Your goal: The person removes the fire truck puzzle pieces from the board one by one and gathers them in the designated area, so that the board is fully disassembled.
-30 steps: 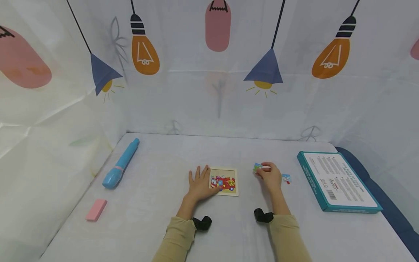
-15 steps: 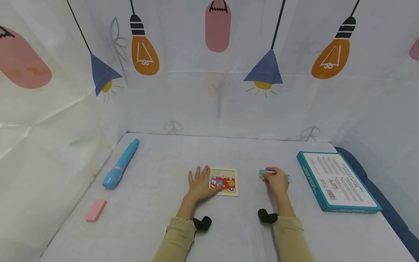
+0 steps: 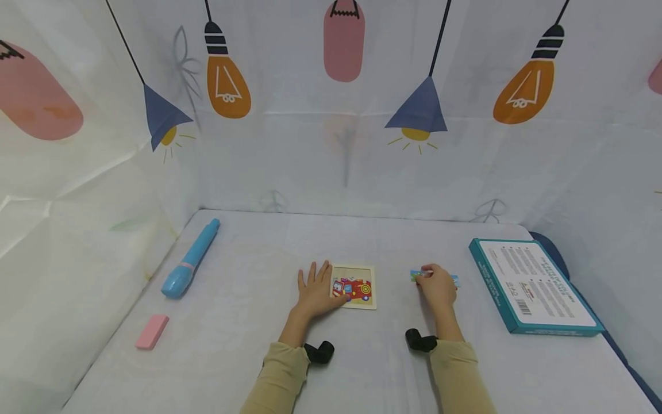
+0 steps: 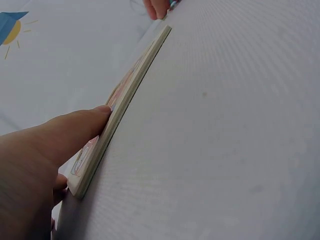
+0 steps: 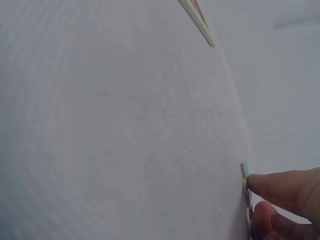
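Note:
My left hand [image 3: 314, 292] lies with fingers spread beside a small wooden puzzle tray [image 3: 357, 271], its thumb pressing on the lower left edge. Inside the tray is a red vehicle picture [image 3: 354, 288], with bare wood above it. Further right, my right hand [image 3: 438, 287] pinches a blue-green puzzle piece [image 3: 414, 275] at the table surface. Another bluish piece [image 3: 455, 280] pokes out behind that hand, mostly hidden. In the right wrist view the thumb [image 5: 275, 187] sits against the held piece [image 5: 244, 176], which is seen nearly edge-on.
A teal-edged box [image 3: 538, 287] lies at the table's right side. A blue microphone-shaped object [image 3: 191, 260] and a pink block [image 3: 152, 332] lie on the left. White printed sheeting [image 3: 300, 155] stands behind the table [image 3: 233, 345].
My right hand has shifted right and slightly nearer with the puzzle piece, now beside and partly covering the other piece. The left hand and tray have not moved.

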Tool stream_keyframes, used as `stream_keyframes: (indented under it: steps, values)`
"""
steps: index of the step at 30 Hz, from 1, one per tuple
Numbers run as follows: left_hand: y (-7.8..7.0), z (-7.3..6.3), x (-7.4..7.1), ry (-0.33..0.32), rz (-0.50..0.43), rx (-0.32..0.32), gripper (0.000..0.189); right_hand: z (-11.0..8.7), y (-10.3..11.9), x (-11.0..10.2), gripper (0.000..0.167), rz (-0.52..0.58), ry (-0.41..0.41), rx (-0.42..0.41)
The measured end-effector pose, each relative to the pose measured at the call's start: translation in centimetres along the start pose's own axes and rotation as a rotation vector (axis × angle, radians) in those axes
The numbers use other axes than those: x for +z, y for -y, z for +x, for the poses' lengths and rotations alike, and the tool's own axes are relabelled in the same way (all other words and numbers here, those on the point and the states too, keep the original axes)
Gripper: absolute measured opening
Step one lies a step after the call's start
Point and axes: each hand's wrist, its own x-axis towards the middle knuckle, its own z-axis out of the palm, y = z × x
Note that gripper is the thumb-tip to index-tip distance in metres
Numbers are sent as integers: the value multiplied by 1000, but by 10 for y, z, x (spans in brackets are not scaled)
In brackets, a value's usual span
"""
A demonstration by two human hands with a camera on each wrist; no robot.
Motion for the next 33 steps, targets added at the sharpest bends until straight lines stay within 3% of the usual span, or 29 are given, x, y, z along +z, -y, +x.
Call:
stream_keyframes:
  steps: [9, 14, 23, 33]
  values:
    - [-2, -2, -3, 4, -6, 3, 93, -1, 7, 2, 30, 140, 6, -80]
    - [-2, -3, -4, -6, -16, 16, 88, -6, 20, 4, 29, 215, 55, -79]
    - [0, -2, -2, -14, -15, 33, 80, -13, 36, 23, 29, 253, 158, -23]
    - [0, -2, -2, -13, -1, 32, 78, -26, 50, 33, 28, 299, 230, -114]
